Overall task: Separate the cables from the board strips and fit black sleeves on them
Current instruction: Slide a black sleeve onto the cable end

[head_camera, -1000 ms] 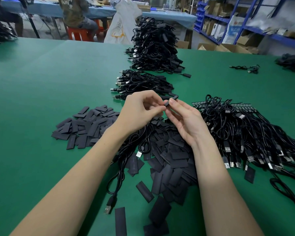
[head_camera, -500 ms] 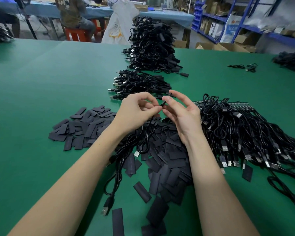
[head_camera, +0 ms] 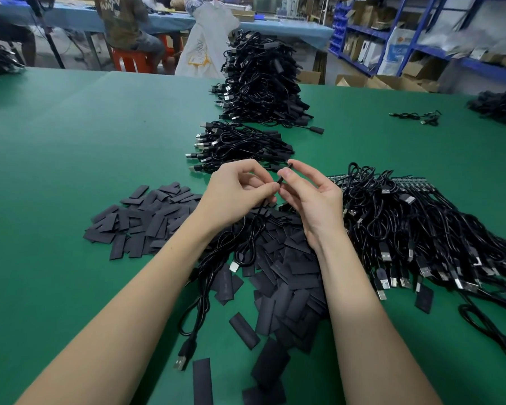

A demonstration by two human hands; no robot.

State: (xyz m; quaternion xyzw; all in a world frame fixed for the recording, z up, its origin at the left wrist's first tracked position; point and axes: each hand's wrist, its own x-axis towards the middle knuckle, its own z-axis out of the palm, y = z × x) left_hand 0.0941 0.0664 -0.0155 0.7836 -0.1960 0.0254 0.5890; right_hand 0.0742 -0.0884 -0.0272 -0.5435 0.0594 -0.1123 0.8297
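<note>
Black heat-shrink sleeves lie heaped nearest, under both forearms, with the cable trailing over that heap to its USB plug. Above the heap, the left hand pinches the cable's end; the right hand has loosened from a second ago, fingertips barely pinching a sleeve, probably mid-threading. Beyond, finished cable bundles wait. No writing is readable.

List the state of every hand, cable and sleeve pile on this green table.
Left hand: pinching the thin black cable.
Right hand: pinching a small black sleeve.
Thin black cable: hanging from the hands, USB plug on the table.
Flat black sleeve pile: loose, scattered.
Tangled black cables on board strips: still attached.
Two far black cable stacks: piled.
</note>
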